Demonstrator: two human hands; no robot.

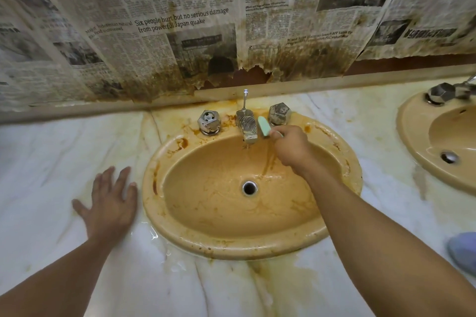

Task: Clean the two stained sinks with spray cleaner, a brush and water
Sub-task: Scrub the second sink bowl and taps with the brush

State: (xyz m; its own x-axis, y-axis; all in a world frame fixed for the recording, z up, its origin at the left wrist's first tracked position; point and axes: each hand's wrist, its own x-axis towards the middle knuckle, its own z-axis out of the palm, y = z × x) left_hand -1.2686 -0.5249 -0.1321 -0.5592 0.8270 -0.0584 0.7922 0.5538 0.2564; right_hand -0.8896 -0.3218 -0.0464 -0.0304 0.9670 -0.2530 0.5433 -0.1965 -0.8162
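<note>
A tan oval sink [231,244] with brown stains on its rim is set in the marble counter at the centre. My right hand [289,148] grips a pale green brush [264,125], whose head sits on the sink's back ledge between the metal spout [246,126] and the right tap knob [280,113]. A thin stream of water falls from the spout, and rusty water runs down the bowl toward the drain [249,187]. My left hand [109,201] rests flat, fingers spread, on the counter left of the sink. A second tan sink [412,136] shows at the right edge.
The left tap knob [209,122] stands on the stained ledge. Stained, torn newspaper [180,33] covers the wall behind. The white marble counter [64,152] is wet and streaked near the sink's front. A blue object [463,251] lies at the right edge.
</note>
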